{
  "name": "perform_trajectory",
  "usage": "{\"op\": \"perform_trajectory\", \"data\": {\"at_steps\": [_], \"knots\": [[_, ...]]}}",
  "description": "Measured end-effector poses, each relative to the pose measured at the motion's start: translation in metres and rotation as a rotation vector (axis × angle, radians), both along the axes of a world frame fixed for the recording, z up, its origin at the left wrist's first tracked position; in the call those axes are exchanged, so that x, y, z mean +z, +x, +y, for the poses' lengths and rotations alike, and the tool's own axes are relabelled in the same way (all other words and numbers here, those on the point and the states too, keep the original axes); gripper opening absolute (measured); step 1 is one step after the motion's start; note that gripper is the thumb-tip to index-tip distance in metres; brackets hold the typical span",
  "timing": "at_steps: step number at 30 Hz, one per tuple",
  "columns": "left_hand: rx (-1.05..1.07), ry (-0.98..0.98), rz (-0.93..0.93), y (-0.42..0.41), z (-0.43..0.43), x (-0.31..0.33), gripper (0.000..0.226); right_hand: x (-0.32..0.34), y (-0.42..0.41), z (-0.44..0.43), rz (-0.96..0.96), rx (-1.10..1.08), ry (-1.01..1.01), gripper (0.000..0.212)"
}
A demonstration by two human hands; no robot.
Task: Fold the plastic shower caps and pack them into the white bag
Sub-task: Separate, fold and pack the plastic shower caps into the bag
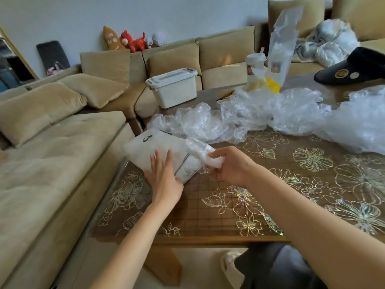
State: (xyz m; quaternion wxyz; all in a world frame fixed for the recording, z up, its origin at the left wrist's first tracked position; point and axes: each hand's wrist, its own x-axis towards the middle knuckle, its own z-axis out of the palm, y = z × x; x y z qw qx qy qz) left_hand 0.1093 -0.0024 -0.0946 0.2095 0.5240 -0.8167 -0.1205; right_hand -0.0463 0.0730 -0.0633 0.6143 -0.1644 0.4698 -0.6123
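Our left fingers (169, 158) lie straight and a little spread, pressing flat on the near end of the white bag (145, 150), with the left hand (166, 182) pinning it to the near-left corner of the table (208, 211). Our right hand (231, 167) has its fingers curled, thumb on top, pinching a folded shower cap (198, 149) rolled into a short soft bundle, which touches the right edge of the bag, where the opening seems to be. We cannot tell whether its tip is already inside. The bag looks plump and quilted with caps already packed, so we judge it partly filled. The cap is thin clear film: nearly weightless, limp, slick, and springy enough to unfold once our pinch loosens. We should grip it across the middle of the fold rather than at a loose edge, and push it in deep while the flat hand holds the bag from sliding on the glossy flowered top. Farther off and to the right, a heap of loose shower caps (270, 113) sprawls across the table, well apart from our hands. Beyond that sit a white lidded storage box (174, 89) and a black visor (354, 65), with the tan sofa (52, 163) on the left.
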Motion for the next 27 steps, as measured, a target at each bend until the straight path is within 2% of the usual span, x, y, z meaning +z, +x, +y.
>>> {"op": "perform_trajectory", "data": {"at_steps": [3,5,8,10,13,16,18,20,23,25,27], "knots": [[-0.001,0.027,-0.026,-0.004,0.001,0.004,0.081,-0.002,0.005,-0.001,-0.087,-0.03,-0.01,0.014],[-0.03,0.12,0.027,-0.003,-0.002,0.01,0.081,-0.009,0.01,0.0,-0.138,0.001,-0.042,0.019],[-0.061,0.215,0.106,0.0,-0.006,0.017,0.072,-0.02,0.012,0.003,-0.196,0.046,-0.06,0.015],[-0.079,0.17,0.092,-0.002,-0.005,0.019,0.063,-0.024,0.007,0.005,-0.227,0.059,-0.075,0.021],[-0.086,0.081,0.093,-0.004,-0.004,0.021,0.049,-0.022,-0.005,0.008,-0.124,0.143,-0.126,0.031],[-0.121,0.038,0.078,-0.002,-0.009,0.026,0.048,-0.01,-0.008,0.007,0.071,0.29,-0.185,0.024],[-0.158,0.079,0.103,-0.001,-0.01,0.028,0.052,-0.003,-0.004,0.001,0.174,0.34,-0.201,0.018],[-0.182,0.177,0.233,-0.002,-0.004,0.031,0.046,0.0,0.005,-0.006,0.195,0.286,-0.209,0.016],[-0.144,0.328,0.498,-0.002,0.006,0.037,0.04,-0.005,0.019,-0.019,0.145,0.006,-0.134,0.011],[-0.13,0.353,0.565,0.0,0.007,0.039,0.04,-0.011,0.022,-0.024,0.192,-0.137,-0.039,0.013],[-0.118,0.332,0.595,0.001,0.007,0.041,0.04,-0.016,0.025,-0.025,0.311,-0.155,0.059,0.017]]}}
